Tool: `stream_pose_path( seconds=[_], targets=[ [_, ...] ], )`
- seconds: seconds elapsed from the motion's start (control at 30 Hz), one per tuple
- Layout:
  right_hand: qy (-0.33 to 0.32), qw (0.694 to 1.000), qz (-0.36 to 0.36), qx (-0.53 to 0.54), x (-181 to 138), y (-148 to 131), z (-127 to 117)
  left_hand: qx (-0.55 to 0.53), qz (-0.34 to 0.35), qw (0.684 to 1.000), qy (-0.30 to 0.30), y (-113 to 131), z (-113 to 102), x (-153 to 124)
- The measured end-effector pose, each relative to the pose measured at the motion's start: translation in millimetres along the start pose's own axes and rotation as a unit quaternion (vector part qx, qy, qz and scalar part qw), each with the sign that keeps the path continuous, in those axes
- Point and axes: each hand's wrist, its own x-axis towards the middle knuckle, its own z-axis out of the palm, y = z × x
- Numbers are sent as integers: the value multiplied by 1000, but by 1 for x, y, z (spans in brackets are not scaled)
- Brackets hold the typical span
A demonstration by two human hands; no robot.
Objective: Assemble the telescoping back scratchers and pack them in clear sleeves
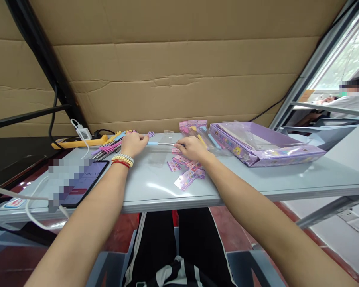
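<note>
Forearms (98,203) outstretched, left hand (133,144) and right hand (193,147) pinching a stick (164,144) left of the purple box (230,145).
Clear plastic (245,133) lies inside that box.

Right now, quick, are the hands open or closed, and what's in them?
Left hand: closed, holding the stick by its blue part.
Right hand: closed, fingers pinching the same stick's metal part.

2 bare arms (100,207) reach forward, left grip (133,144) and right grip (194,148) curled.
</note>
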Motion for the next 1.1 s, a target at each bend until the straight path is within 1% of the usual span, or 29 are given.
stream_pose_path(
  seconds=[0.1,0.17,0.33,0.47,0.63,0.83,0.9,1.1],
  targets=[
    [-5,1000,-5,-12,0,-6,1,13,4,999,-41,2,-2,1],
    [-4,1000,-3,-27,1,-11,1,28,2,998,-58,5,-2,2],
    [4,999,7,-46,1,-24,5,95,-15,993,-63,20,-5,-1],
    [15,999,16,-42,0,-28,6,121,-35,990,-66,30,-10,-6],
    [14,998,9,-54,-2,-30,8,135,-46,987,-75,39,-15,-11],
    [17,997,5,-76,-5,-31,12,132,-38,984,-115,39,-14,-12],
    [16,996,2,-87,-5,-32,13,129,-35,984,-116,38,-13,-11],
    [13,996,8,-90,-5,-32,11,115,-55,988,-91,38,-7,-11]
  ],
)
